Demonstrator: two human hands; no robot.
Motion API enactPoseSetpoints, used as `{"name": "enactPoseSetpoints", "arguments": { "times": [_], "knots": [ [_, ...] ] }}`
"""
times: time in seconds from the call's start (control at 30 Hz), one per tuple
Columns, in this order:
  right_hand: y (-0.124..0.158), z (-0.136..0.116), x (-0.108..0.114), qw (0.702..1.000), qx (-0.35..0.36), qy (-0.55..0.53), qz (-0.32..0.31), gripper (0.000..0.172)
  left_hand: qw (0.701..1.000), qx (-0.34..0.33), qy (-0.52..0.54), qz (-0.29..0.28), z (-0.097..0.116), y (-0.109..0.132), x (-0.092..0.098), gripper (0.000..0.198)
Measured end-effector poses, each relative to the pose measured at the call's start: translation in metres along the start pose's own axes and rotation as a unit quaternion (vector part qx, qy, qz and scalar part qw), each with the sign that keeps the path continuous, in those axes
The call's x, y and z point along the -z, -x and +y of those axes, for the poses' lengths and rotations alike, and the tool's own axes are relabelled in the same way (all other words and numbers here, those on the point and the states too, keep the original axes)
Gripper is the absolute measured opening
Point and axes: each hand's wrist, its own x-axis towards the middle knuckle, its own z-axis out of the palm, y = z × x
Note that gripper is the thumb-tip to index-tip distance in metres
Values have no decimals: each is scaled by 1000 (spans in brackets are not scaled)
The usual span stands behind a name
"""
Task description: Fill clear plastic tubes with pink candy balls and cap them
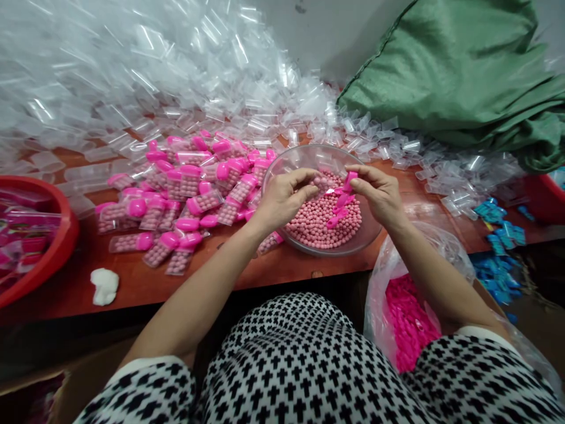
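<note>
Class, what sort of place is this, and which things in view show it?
Probably a hand-packing workshop: the table bears a heap of clear containers, a pile of pink-capped containers and a bowl of pink beads.

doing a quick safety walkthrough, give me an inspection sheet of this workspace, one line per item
Surface: red-brown table, partly visible between heaps
Job's things: transparent bowl of pink beads; pink-capped containers with beads, heaped to its left; bright pink pieces in a plastic bag
Clutter: transparent containers piled behind; blue pieces at right; white lump and red basin at left
Hands: left hand at the bowl, grip unclear; right hand pinches a pink cap above it
Cables: nothing seen
Surroundings: green fabric at back right, pale wall behind
</note>
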Motion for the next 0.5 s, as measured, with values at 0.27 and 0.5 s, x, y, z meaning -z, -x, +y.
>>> {"name": "enactPoseSetpoints", "arguments": {
  "times": [0.27,0.5],
  "knots": [
    [1,2,0,1000,-6,25,-18,43,997,19,76,6,-15,-3,1,34],
    [-12,-18,1,990,99,100,-31,41,974,50,219,4,-7,0,-5,40]
  ]
}}
